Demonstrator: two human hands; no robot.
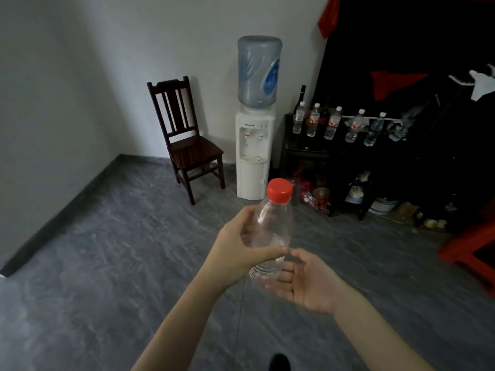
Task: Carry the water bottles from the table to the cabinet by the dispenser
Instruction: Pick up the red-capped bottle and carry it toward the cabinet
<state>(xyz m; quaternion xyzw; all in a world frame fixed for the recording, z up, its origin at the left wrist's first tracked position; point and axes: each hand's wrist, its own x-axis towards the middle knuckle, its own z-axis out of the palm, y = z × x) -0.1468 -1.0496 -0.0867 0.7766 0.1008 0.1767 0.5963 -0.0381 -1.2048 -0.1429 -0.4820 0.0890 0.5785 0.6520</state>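
Carry step in progress: the left hand point(241, 246) grips a red-capped water bottle point(270, 231); the right hand point(302, 283), fingers relaxed, cups its base. The cabinet point(305, 153), ahead of both hands, awaits upright placement beside five standing bottles point(333, 127).

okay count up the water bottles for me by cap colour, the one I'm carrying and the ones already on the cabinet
Red cap: 1, the bottle gripped by the left hand, the right hand open under it.
White cap: 5, standing on the cabinet.
Total: 6
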